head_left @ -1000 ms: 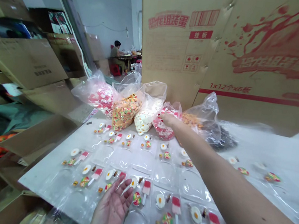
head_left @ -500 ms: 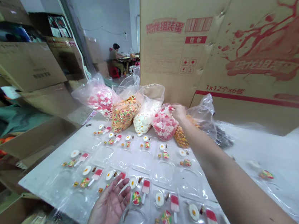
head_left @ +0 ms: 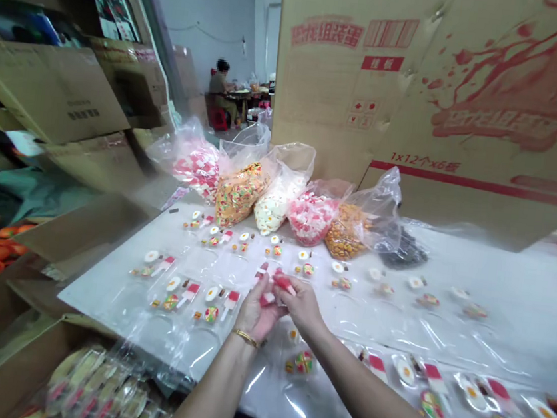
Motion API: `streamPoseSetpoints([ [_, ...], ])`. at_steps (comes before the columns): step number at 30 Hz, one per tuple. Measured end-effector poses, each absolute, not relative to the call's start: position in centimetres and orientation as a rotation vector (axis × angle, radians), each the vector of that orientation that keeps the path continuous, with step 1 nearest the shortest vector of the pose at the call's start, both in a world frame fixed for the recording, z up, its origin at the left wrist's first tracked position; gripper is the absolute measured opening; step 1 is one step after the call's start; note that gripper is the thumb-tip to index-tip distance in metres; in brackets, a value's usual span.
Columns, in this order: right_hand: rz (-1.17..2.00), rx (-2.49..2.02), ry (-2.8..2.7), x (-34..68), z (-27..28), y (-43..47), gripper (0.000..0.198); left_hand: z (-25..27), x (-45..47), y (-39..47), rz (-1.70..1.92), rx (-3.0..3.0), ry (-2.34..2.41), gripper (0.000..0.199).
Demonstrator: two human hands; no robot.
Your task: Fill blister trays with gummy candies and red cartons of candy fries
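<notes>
Above the middle of the table my left hand (head_left: 252, 315) is cupped, palm up, around several red-and-white toy popsicles. My right hand (head_left: 306, 306) meets it, fingertips pinched on a red toy popsicle (head_left: 284, 282). Below and around both hands lie rows of clear plastic blister trays (head_left: 196, 340). In the near row they hold toy fried eggs (head_left: 212, 293), round toy pizzas (head_left: 211, 313), tiny burgers and toy popsicles (head_left: 190, 291). Several trays of the far row show egg and pizza without a popsicle. The hands cover part of the trays beneath them.
Behind the trays stand open bags of popsicles (head_left: 310, 218), burgers (head_left: 349, 234), eggs (head_left: 273, 210), pizzas (head_left: 237, 197) and dark pieces (head_left: 407, 250). A large carton (head_left: 340, 109) rises behind. An open box (head_left: 100, 229) is at left. A person (head_left: 224, 92) sits far back.
My right hand has come back from the popsicle bag to my left hand, bringing toy popsicles. My left hand has moved up and right and closed around some. The view has shifted right.
</notes>
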State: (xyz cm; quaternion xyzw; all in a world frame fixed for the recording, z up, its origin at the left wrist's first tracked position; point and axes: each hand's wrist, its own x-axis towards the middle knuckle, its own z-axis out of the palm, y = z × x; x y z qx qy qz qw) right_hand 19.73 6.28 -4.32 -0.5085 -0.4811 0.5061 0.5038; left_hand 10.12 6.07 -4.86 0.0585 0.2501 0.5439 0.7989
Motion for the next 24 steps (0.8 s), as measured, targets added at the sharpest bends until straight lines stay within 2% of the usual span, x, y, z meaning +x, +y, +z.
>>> streamPoseSetpoints([
  [4, 1.262, -1.188, -1.348, 18.7, -5.2, 4.8, 0.023, -6.7, 9.0, 5.4, 1.19, -0.079, 0.586, 0.02],
  [7, 1.237, -1.2, -1.282, 18.5, -4.2, 5.2, 0.033, -7.0, 8.6, 5.3, 1.216, -0.145, 0.514, 0.012],
  [10, 1.226, -1.184, -1.17, 18.3, -3.7, 5.9, 0.035, -6.6, 8.5, 5.3, 1.21, -0.18, 0.514, 0.011],
  [14, 0.974, -1.328, -1.055, 20.3, -4.2, 7.9, 0.037, -6.2, 7.5, 5.0, 1.191, -0.266, 0.576, 0.009],
  [19, 0.897, -1.727, -1.063, 24.2, -5.6, 12.8, 0.025, -5.9, 4.7, 4.0, 1.239, -0.294, 0.587, 0.011],
  [24, 0.729, -1.816, -1.267, 23.7, -7.7, 18.9, 0.016, -5.3, 2.4, 3.0, 1.282, -0.304, 0.594, 0.015],
])
